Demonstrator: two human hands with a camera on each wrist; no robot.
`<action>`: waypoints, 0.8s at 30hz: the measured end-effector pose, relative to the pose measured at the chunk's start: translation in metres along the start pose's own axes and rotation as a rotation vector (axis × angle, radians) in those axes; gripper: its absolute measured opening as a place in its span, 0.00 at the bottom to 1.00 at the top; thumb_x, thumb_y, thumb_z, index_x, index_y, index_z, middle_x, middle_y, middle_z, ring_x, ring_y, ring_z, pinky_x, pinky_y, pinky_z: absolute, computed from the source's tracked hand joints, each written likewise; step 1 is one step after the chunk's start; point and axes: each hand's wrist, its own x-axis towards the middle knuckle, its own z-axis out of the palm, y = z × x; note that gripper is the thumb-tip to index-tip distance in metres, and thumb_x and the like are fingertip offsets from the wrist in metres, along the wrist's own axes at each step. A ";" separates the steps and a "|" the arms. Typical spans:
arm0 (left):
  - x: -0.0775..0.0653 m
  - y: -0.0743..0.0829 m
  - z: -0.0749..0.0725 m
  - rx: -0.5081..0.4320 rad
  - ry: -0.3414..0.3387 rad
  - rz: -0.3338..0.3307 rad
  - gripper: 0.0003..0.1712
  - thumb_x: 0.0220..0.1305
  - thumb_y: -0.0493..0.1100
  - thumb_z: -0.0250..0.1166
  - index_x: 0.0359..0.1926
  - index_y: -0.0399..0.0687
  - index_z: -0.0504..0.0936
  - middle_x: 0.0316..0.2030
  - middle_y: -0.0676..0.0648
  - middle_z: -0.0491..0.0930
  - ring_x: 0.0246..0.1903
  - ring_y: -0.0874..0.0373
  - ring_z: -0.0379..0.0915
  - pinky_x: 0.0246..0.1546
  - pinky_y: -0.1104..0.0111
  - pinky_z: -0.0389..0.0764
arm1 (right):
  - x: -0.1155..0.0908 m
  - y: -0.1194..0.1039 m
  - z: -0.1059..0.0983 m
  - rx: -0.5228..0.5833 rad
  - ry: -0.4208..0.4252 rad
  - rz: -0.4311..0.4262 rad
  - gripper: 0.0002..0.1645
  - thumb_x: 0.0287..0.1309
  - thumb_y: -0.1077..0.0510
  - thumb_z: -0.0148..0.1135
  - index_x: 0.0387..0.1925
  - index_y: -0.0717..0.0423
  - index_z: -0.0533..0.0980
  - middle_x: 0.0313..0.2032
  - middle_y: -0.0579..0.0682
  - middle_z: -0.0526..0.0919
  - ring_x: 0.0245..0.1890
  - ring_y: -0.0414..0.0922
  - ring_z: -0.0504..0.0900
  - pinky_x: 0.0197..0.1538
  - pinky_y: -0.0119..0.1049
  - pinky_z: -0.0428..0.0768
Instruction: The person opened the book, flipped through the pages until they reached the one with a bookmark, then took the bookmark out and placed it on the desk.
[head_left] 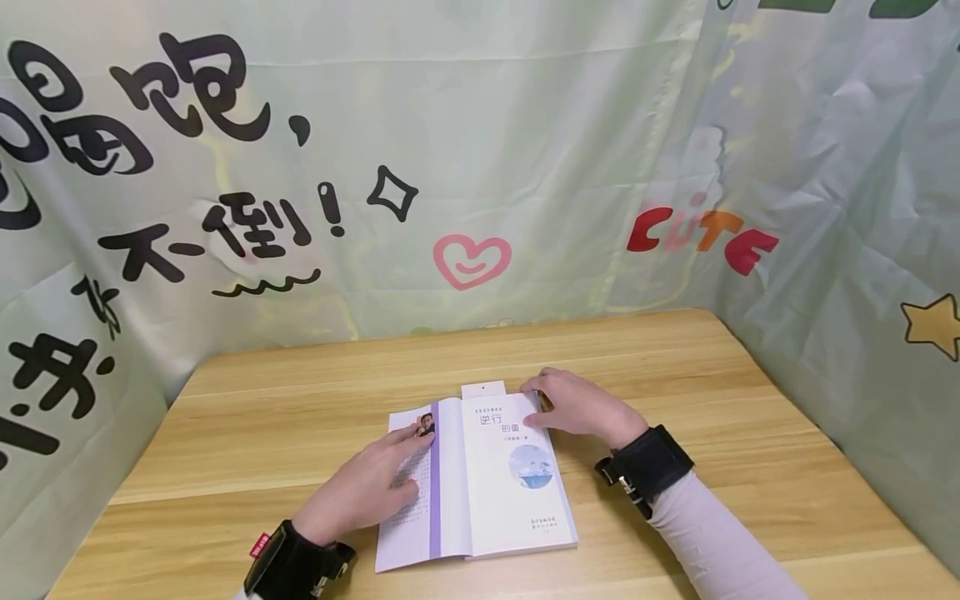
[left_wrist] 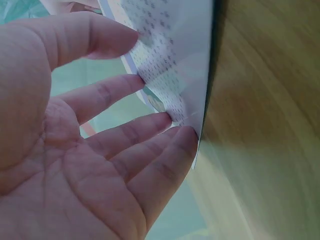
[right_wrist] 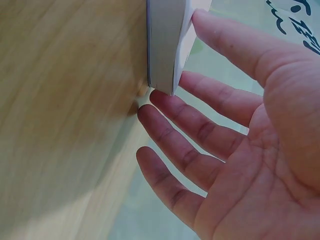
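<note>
An open book [head_left: 510, 508] lies on the table, its right side showing a title page with a round blue picture. On its left a printed flap with a purple stripe [head_left: 436, 525] and a small portrait is spread out. My left hand [head_left: 367, 487] rests its outstretched fingertips on that flap; the left wrist view shows the fingers [left_wrist: 165, 160] against the printed paper. At the top right corner, my right hand [head_left: 581, 408] touches the page with its thumb, the other fingers loosely bent by the top edge. In the right wrist view the page block [right_wrist: 165, 45] stands beside the fingertips.
A white card [head_left: 483, 389] sticks out past the book's top edge. Wooden tabletop [head_left: 300, 400] surrounds the book. Printed cloth [head_left: 525, 150] hangs behind and along both sides of the table. Black bands [head_left: 652, 467] circle both wrists.
</note>
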 end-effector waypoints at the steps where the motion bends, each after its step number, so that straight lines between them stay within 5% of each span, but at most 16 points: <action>1: 0.000 0.000 0.000 -0.001 -0.003 0.001 0.35 0.57 0.41 0.62 0.68 0.42 0.69 0.66 0.35 0.62 0.63 0.41 0.60 0.58 0.51 0.67 | 0.000 0.000 0.000 0.002 0.002 0.000 0.31 0.53 0.48 0.70 0.57 0.56 0.77 0.43 0.49 0.76 0.36 0.44 0.72 0.38 0.34 0.72; 8: -0.002 0.000 0.000 0.008 -0.016 -0.001 0.35 0.62 0.50 0.62 0.69 0.45 0.68 0.67 0.35 0.60 0.63 0.40 0.59 0.57 0.49 0.66 | 0.001 0.000 0.000 0.011 0.010 0.007 0.30 0.52 0.48 0.71 0.56 0.56 0.77 0.42 0.47 0.77 0.37 0.44 0.72 0.40 0.33 0.73; 24: -0.002 -0.001 0.001 0.021 -0.021 0.004 0.36 0.63 0.51 0.62 0.69 0.45 0.67 0.67 0.35 0.60 0.63 0.40 0.60 0.56 0.49 0.67 | 0.002 0.001 0.000 0.025 0.054 -0.009 0.24 0.50 0.51 0.73 0.48 0.52 0.77 0.35 0.46 0.77 0.34 0.44 0.73 0.36 0.34 0.72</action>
